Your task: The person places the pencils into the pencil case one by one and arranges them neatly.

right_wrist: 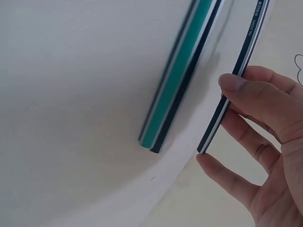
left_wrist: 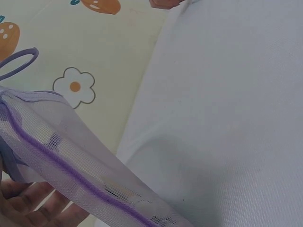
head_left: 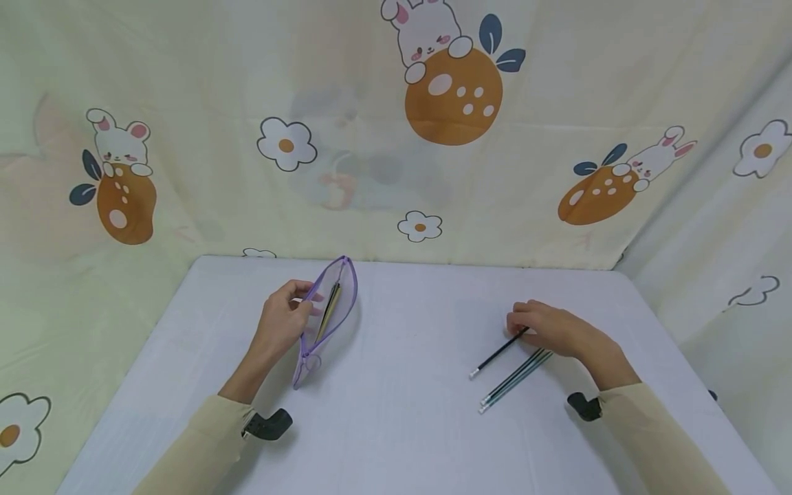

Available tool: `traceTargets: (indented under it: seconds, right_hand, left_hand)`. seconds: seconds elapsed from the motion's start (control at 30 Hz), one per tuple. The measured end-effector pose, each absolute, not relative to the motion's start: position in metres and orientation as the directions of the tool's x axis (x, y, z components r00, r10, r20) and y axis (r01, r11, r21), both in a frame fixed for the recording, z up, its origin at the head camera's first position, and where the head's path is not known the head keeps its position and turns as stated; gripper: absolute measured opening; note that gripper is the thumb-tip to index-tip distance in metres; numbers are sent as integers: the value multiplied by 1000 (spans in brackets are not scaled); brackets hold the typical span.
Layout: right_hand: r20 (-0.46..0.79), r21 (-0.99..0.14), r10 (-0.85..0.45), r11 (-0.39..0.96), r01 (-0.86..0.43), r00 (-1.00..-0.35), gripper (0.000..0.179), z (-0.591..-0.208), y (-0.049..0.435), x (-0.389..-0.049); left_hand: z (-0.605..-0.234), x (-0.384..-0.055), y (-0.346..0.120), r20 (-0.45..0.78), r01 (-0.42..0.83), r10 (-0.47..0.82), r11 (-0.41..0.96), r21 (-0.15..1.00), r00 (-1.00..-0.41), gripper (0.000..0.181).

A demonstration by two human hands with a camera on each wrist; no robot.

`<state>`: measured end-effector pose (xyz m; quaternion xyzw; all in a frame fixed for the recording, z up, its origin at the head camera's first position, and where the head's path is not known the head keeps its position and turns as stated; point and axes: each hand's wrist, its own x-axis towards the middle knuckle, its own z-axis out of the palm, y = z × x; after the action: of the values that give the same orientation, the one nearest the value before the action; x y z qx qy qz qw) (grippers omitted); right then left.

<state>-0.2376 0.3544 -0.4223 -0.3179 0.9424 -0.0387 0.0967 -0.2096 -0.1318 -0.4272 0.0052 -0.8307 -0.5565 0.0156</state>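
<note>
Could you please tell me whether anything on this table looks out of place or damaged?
Nothing stands out. The right grip holds a dark pencil, more pencils lie together on the table, and the open mesh pouch shows no visible damage.

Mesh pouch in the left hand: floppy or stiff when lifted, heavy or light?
Probably floppy: the pouch is thin, see-through mesh. Likely light, with only a few slim sticks visible inside. May slump if released, as the left hand grips its side.
</note>
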Motion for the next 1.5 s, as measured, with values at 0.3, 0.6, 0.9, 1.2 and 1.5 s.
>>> traceTargets:
  seconds: [0.3, 0.6, 0.9, 1.2, 1.5]
  right_hand:
    - [-79, -246, -608, 780, -575, -790, 29, -413, 338, -250]
    - [90, -244, -673, 699, -672, -734, 30, -403, 311, -263]
    - [125, -198, -669, 707, -679, -732, 24, -388, 283, -269]
    - [103, -197, -673, 708, -678, -732, 20, -379, 257, -273]
    - [123, -175, -699, 683, -709, -704, 17, -370, 233, -276]
  left_hand:
    - [-427, -210, -132, 16, 7, -22, 370, 929, -1000, 35]
    - [-426, -211, -131, 38, 28, -19, 377, 926, -999, 34]
    - [-427, -212, -133, 58, 51, -7, 380, 923, -998, 34]
    - [-427, -212, -133, 55, 49, -5, 363, 931, -998, 34]
    - [-429, -211, -132, 43, 39, -4, 344, 938, -999, 35]
